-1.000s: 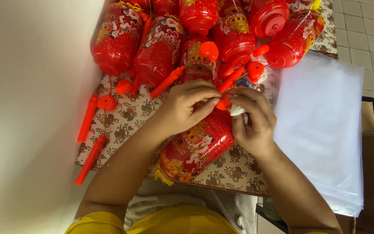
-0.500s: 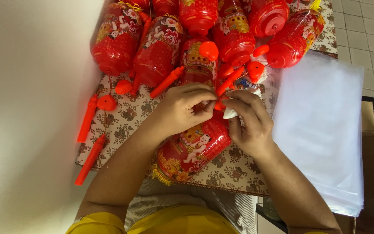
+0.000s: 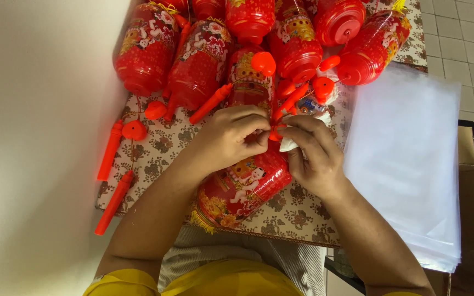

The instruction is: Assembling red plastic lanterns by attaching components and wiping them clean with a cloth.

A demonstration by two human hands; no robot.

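Observation:
A red paper lantern (image 3: pixel 242 186) with gold pictures and a gold fringe lies on its side on the patterned table cloth (image 3: pixel 165 148), right below my hands. My left hand (image 3: pixel 231 137) pinches a small orange plastic part (image 3: pixel 275 133) at the lantern's top end. My right hand (image 3: pixel 311 156) meets it from the right, fingers closed on the same orange part and a scrap of white material (image 3: pixel 289 143). The lantern's top is hidden under my fingers.
Several more red lanterns (image 3: pixel 198 66) lie packed at the far side of the cloth. Orange plastic handle sticks (image 3: pixel 111 151) and caps (image 3: pixel 134 130) lie at the left. A stack of clear plastic sheets (image 3: pixel 407 164) lies at the right. A white wall is left; tiled floor shows top right.
My hands have stayed together over the lantern's top, with only small finger shifts. The lantern has barely moved.

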